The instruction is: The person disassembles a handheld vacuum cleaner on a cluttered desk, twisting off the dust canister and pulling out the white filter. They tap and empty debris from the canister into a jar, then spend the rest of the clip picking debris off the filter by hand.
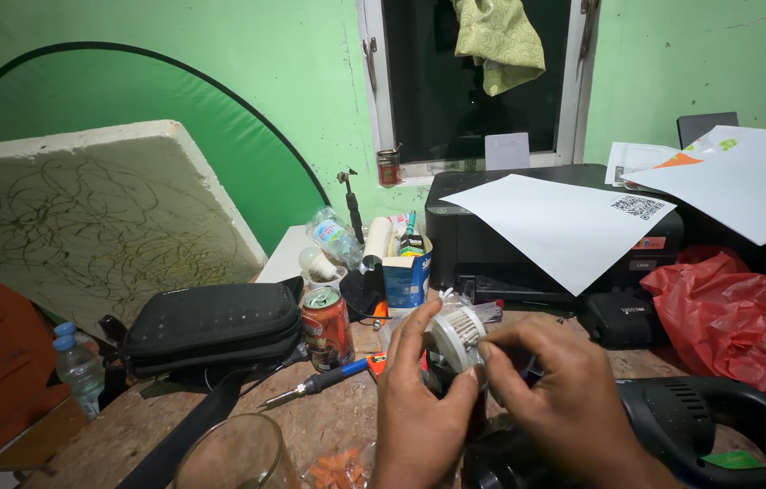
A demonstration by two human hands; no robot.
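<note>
Holding a small white round part with a ribbed grey side (455,337) between them, both hands work low in the middle of the view, above the near edge of a worn wooden table (329,426). The left hand (419,407) closes around the part from below and the left, thumb and forefinger pinching its rim; the right hand (555,398) meets it from the right, fingertips narrowed onto its side. Room around the hands is tight. Just left of them stand a red drinks can (326,326) and a blue-handled soldering iron (320,384), with a black zipped case (211,328) beyond. A clear glass (234,453) sits at the near edge, beside a bag of orange bits (338,469). To the right lies a black power tool (718,430), touching the right wrist area. Behind, a black printer (483,244) bearing white paper (564,222) closes the back, with a red plastic bag (736,312) at the right.
</note>
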